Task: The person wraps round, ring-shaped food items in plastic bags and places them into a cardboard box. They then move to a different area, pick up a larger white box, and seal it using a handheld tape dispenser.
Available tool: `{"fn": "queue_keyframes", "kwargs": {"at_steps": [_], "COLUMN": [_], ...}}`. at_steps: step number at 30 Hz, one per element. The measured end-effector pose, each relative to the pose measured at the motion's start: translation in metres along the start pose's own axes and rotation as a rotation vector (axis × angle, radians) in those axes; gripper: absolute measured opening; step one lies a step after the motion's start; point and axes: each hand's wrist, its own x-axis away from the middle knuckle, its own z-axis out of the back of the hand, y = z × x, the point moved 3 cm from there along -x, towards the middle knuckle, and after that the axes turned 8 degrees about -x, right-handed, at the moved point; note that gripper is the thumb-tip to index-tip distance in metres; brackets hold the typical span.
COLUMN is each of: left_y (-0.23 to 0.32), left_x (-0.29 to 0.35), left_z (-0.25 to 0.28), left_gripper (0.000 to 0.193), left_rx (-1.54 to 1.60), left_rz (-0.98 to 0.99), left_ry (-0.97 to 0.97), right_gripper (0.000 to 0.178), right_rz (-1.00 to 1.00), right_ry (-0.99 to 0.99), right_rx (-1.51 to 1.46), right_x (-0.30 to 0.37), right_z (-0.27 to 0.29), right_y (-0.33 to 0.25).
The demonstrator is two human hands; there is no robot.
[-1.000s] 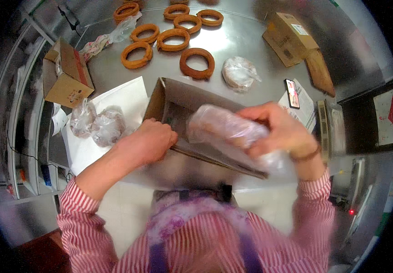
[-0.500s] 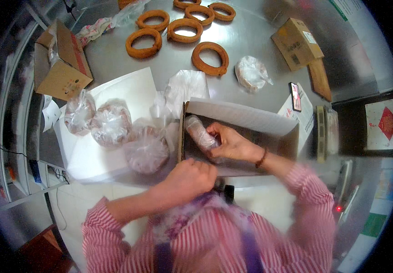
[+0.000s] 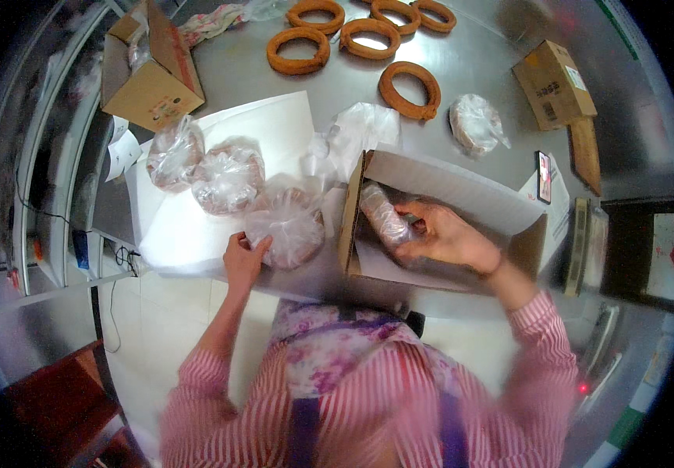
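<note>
My right hand [image 3: 454, 242] is inside the open cardboard box [image 3: 345, 226], gripping a plastic-wrapped brown ring [image 3: 385, 217] that stands on edge against the box's left end. My left hand [image 3: 245, 261] has its thumb and forefinger apart at the near left edge of a bagged brown ring [image 3: 286, 226], whose clear bag is gathered on top. Farther left on white sheeting lie a second bagged ring [image 3: 229, 175] and a third bagged ring [image 3: 175, 154]. Clear plastic bags [image 3: 362, 132] lie behind the box.
Several bare brown rings [image 3: 410, 90] lie across the far steel table [image 3: 235, 70]. One wrapped ring [image 3: 477, 125] rests behind the box. Cardboard boxes stand at far left [image 3: 154, 93] and far right [image 3: 551, 86]. A phone [image 3: 544, 178] lies right of my box.
My left hand has moved from the box's near edge leftward to the closest bagged ring, its fingers opening. My right hand still grips the wrapped ring in the box. The whole view has shifted.
</note>
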Motion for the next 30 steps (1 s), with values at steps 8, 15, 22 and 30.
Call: {"fn": "queue_keyframes", "kwargs": {"at_steps": [8,15,22,30], "left_y": [-0.010,-0.003,0.082,0.263], "left_x": [-0.020,0.016,0.047,0.048], "left_z": [-0.006,0.038,0.166,0.160], "left_gripper": [0.028,0.042,0.050,0.036], "left_rx": [0.248,0.629,0.903,1.260], "left_rz": [0.280,0.384,0.211,-0.132], "left_ry": [-0.358,-0.362,-0.178,-0.870], "right_gripper": [0.048,0.045,0.052,0.056], "right_rz": [0.039,0.385,0.836,0.786], "right_ry": [0.094,0.143,0.255,0.583], "right_rx": [0.049,0.001,0.335,0.595], "right_x": [0.023,0.031,0.051,0.104], "right_z": [0.015,0.010,-0.006,0.031], "right_y": [-0.052,-0.086,-0.149,-0.123]}}
